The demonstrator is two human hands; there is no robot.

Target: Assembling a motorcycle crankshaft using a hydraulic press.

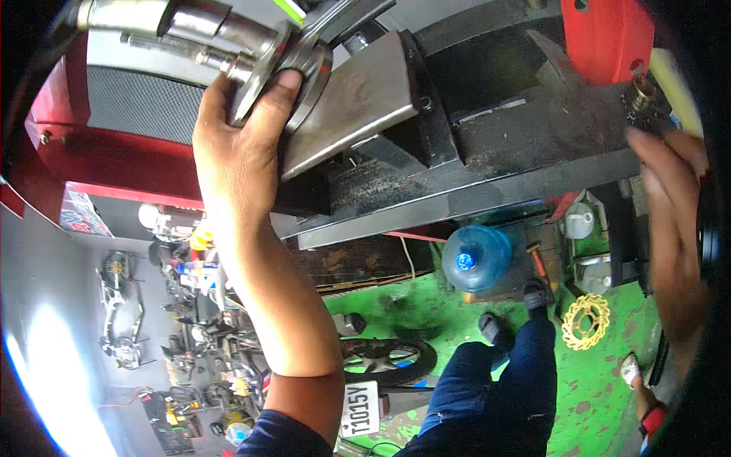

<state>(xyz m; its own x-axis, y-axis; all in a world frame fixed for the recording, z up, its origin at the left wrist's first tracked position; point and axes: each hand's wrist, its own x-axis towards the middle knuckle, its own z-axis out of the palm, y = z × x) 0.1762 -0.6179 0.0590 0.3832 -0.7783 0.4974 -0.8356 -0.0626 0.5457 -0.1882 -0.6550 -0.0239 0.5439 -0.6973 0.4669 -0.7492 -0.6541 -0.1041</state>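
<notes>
My left hand point(247, 141) is closed around the rim of a round steel flange point(308, 91), thumb on its near face and fingers reaching behind. A thick metal cylinder point(194, 21) and a thinner shaft lie in line with the flange, to its upper left. Right beside the flange is a slanted flat steel plate point(358, 99) on a black frame. At the far right edge, my right hand point(670, 164) is smeared, its fingers just below a small threaded brass-coloured part point(641, 95). Whether it holds anything is hidden.
A black steel bench point(525, 145) spans the middle, with a red bracket point(609, 38) above it. Below stand a blue water jug point(477, 259), a hammer point(537, 260) and a yellow brake disc point(585, 322). A motorcycle wheel point(388, 361) is lower down. Another person's foot point(630, 370) shows lower right.
</notes>
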